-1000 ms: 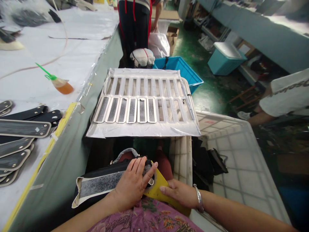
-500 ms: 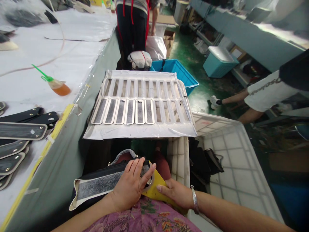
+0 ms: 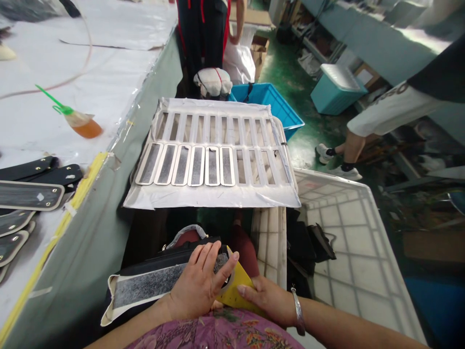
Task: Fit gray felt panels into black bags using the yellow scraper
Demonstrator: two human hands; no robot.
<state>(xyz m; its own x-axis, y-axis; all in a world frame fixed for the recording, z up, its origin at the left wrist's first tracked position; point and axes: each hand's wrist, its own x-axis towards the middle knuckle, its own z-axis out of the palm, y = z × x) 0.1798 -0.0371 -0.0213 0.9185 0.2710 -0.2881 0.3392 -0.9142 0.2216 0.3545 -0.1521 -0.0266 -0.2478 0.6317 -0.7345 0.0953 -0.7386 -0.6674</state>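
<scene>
Grey, fuzzy pile framed in a cream border makes up the long strip [image 3: 145, 286] lying across the person's lap, on top of a black padded piece [image 3: 160, 264]. The left hand [image 3: 198, 288] lies open on the strip's right end, fingers spread and pressed flat, gripping nothing. The right hand [image 3: 265, 298], with a metal bracelet [image 3: 298, 310] at the wrist, is closed around a yellow scraper [image 3: 238, 283], whose blade reaches under the left thumb to the strip's end.

The strip looks light, thin and limp, with a rough face that should not slip. It would probably flop if lifted by one end, so the cream border, taken at both ends or along an edge, seems the better hold than the pile.

A floral garment [image 3: 218, 332] covers the lap below the hands. Ahead, a white slotted tray [image 3: 214, 196] carries two rows of long openings, and six in the near row hold similar grey strips. A white crate [image 3: 348, 232] stands just to the right with dark items [image 3: 308, 242] in it. On the left, the bench [image 3: 43, 111] holds black straps [image 3: 32, 194] and a bottle of orange liquid [image 3: 82, 127]. A blue bin [image 3: 279, 104] sits on the green floor beyond the tray, near another person's legs [image 3: 203, 34].
</scene>
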